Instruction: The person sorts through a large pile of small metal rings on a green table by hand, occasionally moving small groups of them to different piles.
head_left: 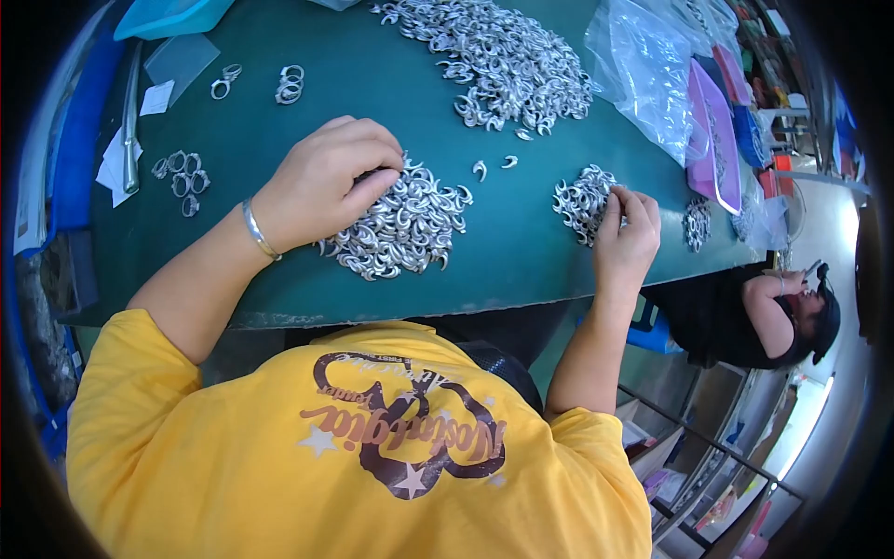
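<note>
Small silver, claw-shaped curved metal pieces lie in several piles on a green table. My left hand (321, 182), with a bangle on its wrist, rests at the upper left side of the middle pile (410, 233). Its fingers are curled and thumb and forefinger nearly meet; whatever is between them is hidden. Over the right edge of a smaller pile (579, 207), my right hand (629, 233) is closed in a pinch, and I cannot make out what it holds. Two single claw-shaped pieces, one a loose claw piece (480, 170), lie between the hands. The largest pile (512, 65) spreads out beyond them.
Ring clusters (290, 84) and a tapered metal rod (131, 140) lie at left, near a turquoise tray (172, 20). At right are a clear plastic bag (643, 74), a pink tray (700, 140) and another small metal pile (697, 224). Another person (778, 312) sits beyond the table's right end.
</note>
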The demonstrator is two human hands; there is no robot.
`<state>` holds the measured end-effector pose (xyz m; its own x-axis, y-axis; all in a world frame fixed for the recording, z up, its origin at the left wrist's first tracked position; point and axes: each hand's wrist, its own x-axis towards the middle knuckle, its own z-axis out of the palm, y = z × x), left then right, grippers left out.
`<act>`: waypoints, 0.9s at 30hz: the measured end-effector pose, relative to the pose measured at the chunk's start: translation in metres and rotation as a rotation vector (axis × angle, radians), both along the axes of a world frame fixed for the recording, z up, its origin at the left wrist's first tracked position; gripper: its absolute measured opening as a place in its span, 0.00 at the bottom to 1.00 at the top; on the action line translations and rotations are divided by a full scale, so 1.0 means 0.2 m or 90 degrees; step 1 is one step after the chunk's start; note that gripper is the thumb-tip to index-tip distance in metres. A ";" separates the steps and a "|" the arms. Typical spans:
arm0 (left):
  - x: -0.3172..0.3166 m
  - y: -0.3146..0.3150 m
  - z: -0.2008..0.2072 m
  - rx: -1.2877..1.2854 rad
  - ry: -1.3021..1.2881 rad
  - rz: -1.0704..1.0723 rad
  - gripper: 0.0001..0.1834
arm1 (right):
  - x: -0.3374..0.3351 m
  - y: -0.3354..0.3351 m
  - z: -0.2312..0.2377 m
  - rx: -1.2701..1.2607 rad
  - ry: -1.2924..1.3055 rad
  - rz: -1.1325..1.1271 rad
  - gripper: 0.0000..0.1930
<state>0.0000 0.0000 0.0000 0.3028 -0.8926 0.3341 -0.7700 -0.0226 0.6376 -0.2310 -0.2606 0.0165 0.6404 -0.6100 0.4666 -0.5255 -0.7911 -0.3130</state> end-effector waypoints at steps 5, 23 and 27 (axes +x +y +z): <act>-0.01 0.00 -0.02 -0.022 -0.005 -0.002 0.04 | 0.20 0.28 -0.01 0.165 -0.043 0.321 0.06; 0.00 0.01 0.00 0.007 -0.004 0.001 0.04 | 0.15 0.35 -0.03 0.076 0.040 0.402 0.09; 0.00 0.00 0.01 0.004 0.000 -0.003 0.05 | 0.08 0.33 -0.01 0.051 0.062 0.410 0.09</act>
